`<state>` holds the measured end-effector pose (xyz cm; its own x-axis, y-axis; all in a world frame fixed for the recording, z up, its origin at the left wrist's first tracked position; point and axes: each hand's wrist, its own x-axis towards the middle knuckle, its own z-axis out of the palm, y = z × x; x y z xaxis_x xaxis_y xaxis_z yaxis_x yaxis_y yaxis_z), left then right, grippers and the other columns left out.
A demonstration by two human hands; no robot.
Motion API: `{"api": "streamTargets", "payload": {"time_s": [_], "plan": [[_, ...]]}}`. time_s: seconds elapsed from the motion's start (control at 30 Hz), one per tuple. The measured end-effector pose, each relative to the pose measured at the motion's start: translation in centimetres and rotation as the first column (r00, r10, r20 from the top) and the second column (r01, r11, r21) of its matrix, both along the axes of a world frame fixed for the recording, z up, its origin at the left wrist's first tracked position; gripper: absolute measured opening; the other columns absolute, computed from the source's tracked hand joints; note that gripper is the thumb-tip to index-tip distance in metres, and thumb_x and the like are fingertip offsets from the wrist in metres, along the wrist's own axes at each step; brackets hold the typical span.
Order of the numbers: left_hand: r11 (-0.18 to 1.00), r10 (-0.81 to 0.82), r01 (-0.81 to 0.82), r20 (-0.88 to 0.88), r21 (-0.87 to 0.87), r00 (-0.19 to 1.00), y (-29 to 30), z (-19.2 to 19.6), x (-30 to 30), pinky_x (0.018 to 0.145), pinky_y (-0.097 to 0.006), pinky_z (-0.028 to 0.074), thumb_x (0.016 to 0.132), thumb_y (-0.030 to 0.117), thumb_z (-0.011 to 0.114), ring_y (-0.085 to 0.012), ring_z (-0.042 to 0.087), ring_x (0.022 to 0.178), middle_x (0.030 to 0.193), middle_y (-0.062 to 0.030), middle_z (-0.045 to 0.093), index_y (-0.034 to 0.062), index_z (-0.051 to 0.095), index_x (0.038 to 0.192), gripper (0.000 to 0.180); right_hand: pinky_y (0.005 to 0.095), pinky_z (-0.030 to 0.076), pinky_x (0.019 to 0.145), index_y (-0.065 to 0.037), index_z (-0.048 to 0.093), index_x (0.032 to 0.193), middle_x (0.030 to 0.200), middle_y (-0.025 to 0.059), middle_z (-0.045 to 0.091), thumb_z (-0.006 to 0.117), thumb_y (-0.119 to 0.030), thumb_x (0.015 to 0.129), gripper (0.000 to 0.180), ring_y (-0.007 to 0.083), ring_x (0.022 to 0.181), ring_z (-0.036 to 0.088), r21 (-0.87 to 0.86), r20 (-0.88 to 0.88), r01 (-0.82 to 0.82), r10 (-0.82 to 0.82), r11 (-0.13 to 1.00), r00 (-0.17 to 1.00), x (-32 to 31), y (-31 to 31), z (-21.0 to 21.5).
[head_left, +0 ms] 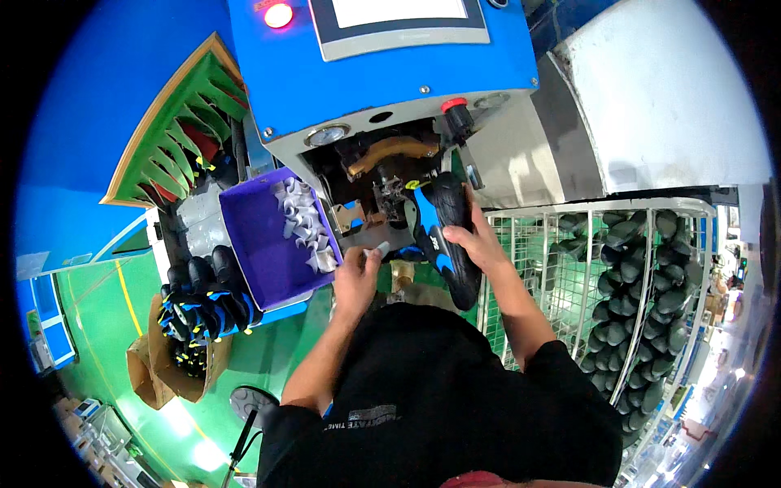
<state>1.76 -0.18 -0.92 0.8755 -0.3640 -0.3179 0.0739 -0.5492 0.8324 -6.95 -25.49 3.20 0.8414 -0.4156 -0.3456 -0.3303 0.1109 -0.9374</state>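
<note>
My right hand grips a black and blue shoe along its side, its dark sole facing to the right. The shoe is tilted, toe end toward me, in front of the machine's opening. Between the fingertips of my left hand is a small white piece, partly covered by the fingers. It is pale like the curved pieces heaped in the purple bin to the left. Just beyond both hands is the metal mechanism of the blue machine.
On the machine are a screen, a lit red lamp, a gauge and a red-topped knob. To the right stands a white wire rack of dark rounded forms. Left are several shoes above a cardboard box.
</note>
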Motion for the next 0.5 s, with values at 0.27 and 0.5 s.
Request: {"api": "streamTargets", "payload": {"time_s": [0.27,0.5], "plan": [[0.994,0.095,-0.105,-0.193,-0.040,0.977,5.4,-6.3,2.3,0.072,-0.043,0.051,0.095,0.042,0.067,-0.0317,0.067,0.075,0.081,-0.0189,0.069,-0.0016,0.068,0.104,0.045,0.0498,0.045,0.110,-0.004,-0.003,0.165,0.154,0.0376,0.039,0.078,-0.044,0.083,0.122,0.0497,0.136,0.050,-0.608,-0.434,-0.371,0.098,0.702,0.896,9.8,2.1,2.3],[0.986,0.136,-0.160,-0.319,-0.048,0.938,7.6,-5.1,3.9,0.073,-0.045,0.051,0.095,0.041,0.066,-0.0325,0.069,0.075,0.078,-0.0189,0.070,-0.0022,0.068,0.093,0.044,0.0489,0.049,0.105,-0.001,0.002,0.164,0.150,0.0390,0.043,0.081,-0.050,0.076,0.128,0.0491,0.129,0.057,-0.455,-0.567,-0.484,0.176,0.748,0.805,11.9,2.2,-1.1]]}}
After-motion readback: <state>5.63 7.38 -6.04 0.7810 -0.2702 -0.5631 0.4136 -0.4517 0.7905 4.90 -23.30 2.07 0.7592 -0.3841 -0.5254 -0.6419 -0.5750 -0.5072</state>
